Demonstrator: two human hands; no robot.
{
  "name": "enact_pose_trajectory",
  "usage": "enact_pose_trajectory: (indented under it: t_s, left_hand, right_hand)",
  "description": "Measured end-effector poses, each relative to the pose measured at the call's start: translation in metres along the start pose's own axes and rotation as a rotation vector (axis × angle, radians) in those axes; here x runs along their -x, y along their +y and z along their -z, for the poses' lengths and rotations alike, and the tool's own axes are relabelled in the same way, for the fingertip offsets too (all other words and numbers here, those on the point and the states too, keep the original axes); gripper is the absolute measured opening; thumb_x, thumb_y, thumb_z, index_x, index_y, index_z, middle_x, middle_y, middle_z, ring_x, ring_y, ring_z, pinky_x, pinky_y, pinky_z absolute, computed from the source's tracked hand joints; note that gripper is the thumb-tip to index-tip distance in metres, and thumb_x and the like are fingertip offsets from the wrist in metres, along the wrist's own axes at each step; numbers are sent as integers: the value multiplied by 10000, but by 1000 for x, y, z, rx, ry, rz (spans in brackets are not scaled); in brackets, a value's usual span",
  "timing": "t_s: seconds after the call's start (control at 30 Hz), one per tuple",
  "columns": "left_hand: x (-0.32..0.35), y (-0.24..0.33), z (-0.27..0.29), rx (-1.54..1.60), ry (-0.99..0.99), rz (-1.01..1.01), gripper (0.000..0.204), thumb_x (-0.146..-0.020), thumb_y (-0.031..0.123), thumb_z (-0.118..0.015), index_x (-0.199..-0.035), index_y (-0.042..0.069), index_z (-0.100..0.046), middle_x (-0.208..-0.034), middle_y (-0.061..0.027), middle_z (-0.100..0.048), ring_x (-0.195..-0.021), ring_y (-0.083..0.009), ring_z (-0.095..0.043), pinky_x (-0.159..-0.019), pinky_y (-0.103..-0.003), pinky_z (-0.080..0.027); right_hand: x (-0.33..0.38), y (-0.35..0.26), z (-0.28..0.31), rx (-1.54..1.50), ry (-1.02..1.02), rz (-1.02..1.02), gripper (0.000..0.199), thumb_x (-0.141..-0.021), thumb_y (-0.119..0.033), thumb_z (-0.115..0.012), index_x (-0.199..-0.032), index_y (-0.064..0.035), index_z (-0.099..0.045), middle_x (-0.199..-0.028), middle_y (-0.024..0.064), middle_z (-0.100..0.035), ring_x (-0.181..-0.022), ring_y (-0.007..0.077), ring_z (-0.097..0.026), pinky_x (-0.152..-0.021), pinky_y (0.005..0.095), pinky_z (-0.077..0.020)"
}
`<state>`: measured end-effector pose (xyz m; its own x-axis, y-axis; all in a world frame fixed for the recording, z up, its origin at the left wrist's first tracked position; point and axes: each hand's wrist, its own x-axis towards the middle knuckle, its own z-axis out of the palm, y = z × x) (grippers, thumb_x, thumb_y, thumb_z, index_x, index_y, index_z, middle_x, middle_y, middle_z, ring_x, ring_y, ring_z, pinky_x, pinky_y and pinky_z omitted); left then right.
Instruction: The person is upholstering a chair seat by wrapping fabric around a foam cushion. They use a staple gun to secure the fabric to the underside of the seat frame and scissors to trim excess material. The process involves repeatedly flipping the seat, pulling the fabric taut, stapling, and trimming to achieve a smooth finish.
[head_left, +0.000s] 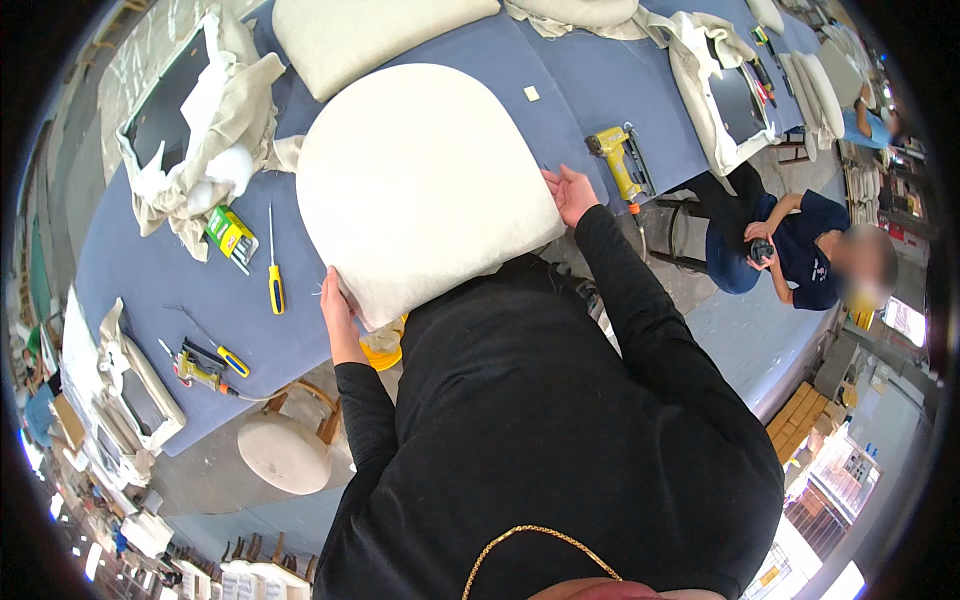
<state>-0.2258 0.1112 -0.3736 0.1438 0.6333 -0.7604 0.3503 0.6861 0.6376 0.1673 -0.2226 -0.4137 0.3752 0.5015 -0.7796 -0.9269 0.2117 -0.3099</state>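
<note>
The left hand (338, 318) clasps the near left corner of a cream seat cushion (425, 185), fingers wrapped around its edge; the right hand (571, 194) presses flat and open against the cushion's right side. The cushion lies on the blue desk (150, 270), its near edge hanging over toward the person. It looks light for its bulk, padded and yielding on top, likely stiff underneath, with cloth that gives good grip; opposite edges are the sound places to hold. Left of it lie a yellow-handled screwdriver (274, 268) and a green box (231, 234). To the right sits a yellow staple gun (620, 160).
</note>
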Motion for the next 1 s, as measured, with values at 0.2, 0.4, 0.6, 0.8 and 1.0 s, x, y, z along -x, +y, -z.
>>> enact_pose_trajectory:
  t_s: [0.2,0.4,0.6,0.8,1.0]
  left_hand:
    - [-16,2,1,26,-51,4,765,-1067,574,-642,-1593,26,-548,-1538,-142,-626,-1379,-279,-599,-1123,-416,-470]
    - [-26,-6,0,58,-85,-23,779,-1080,572,-624,-1585,-14,-531,-1559,-175,-599,-1434,-297,-555,-1170,-425,-447]
    - [-37,-12,16,9,-215,-199,686,-1128,449,-618,-1600,-29,-483,-1468,-186,-662,-1346,-260,-631,-1144,-397,-482]
    - [47,131,63,-76,-419,-579,507,-1151,253,-579,-1591,5,-529,-1425,-139,-714,-1250,-201,-698,-1046,-351,-564]
    - [9,216,28,194,-874,-241,579,-1079,339,-674,-1525,-8,-548,-1217,-214,-748,-1139,-321,-731,-967,-429,-577]
  right_hand:
    - [7,4,-4,31,2,32,658,-1197,-432,-295,-1501,107,-517,-1445,236,-676,-1305,332,-681,-1162,431,-518]
    - [8,8,-15,275,115,122,636,-1177,-452,-375,-1549,44,-518,-1470,216,-664,-1360,300,-614,-1199,416,-432]
    - [45,1,-74,755,102,399,699,-1079,-269,-656,-1710,-127,-392,-1376,173,-717,-1166,227,-690,-1075,357,-508]
    - [163,-84,-168,1339,-253,876,424,-1041,-218,-698,-1434,-66,-740,-1274,171,-785,-1105,192,-727,-1020,362,-545]
    - [264,-103,-216,1087,-424,1603,460,-1037,-370,-650,-1124,66,-769,-1009,180,-744,-937,277,-705,-897,368,-539]
